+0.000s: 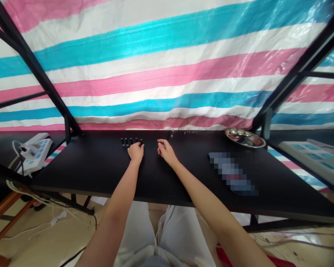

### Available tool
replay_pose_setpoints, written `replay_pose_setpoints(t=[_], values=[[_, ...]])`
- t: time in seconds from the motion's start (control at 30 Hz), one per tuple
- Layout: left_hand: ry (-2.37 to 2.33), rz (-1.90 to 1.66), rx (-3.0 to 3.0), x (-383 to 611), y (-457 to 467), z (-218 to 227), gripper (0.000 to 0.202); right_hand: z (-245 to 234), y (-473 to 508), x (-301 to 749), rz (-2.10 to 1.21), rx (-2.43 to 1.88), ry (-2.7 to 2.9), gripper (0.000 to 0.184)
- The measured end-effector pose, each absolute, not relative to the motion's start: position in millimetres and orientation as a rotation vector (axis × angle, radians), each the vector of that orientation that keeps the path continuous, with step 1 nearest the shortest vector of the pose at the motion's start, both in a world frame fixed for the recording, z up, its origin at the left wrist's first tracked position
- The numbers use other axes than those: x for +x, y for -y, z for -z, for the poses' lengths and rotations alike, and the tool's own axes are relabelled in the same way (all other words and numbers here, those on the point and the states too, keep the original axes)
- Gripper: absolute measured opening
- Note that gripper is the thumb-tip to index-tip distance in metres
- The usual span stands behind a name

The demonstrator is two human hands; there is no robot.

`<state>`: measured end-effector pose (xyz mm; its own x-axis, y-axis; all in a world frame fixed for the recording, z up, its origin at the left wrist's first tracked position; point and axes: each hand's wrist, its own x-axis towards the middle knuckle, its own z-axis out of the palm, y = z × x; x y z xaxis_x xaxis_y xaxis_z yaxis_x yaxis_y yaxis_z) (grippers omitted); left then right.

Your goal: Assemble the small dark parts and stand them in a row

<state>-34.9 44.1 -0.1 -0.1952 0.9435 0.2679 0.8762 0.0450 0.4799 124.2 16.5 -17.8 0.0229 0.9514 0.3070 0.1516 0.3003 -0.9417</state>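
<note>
A row of several small black cylinders (126, 142) with pale ends stands on the black table (105, 174), left of centre. My left hand (136, 152) is at the right end of this row, its fingers closed around the last black cylinder (141, 141); the fingers hide part of the row. To the right of it, my right hand (167, 152) hovers over or rests on the tabletop, fingers loosely bent and apart, with nothing visible in them. Beyond the right hand, a small dark piece with a pale piece (172, 134) lies near the back edge.
Several tiny pale pieces (190, 133) lie along the back edge. A round metal tray (245, 138) sits at the back right, and a blurred-out blue long object (231, 174) lies before it. Power strips (40, 152) are on the left neighbouring table. Striped sheeting hangs behind.
</note>
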Motion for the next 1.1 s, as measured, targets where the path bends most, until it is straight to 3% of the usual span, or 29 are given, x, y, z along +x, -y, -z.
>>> replay_pose_setpoints(t=[0.5, 0.7, 1.1], values=[[-2.202, -0.775, 1.831, -34.2, -52.4, 0.6, 0.027, 14.1, -15.8, 124.2, -0.813, -1.11, 1.463, 0.03], [-2.22, -0.709, 1.834, -32.9, -49.2, -3.4, 0.029, 17.3, -23.9, 140.4, -0.515, -1.387, 1.413, 0.025], [-2.214, -0.761, 1.909, -36.0, -31.5, -8.9, 0.027, 22.1, -45.1, 174.9, -0.346, -1.702, 1.169, 0.025]])
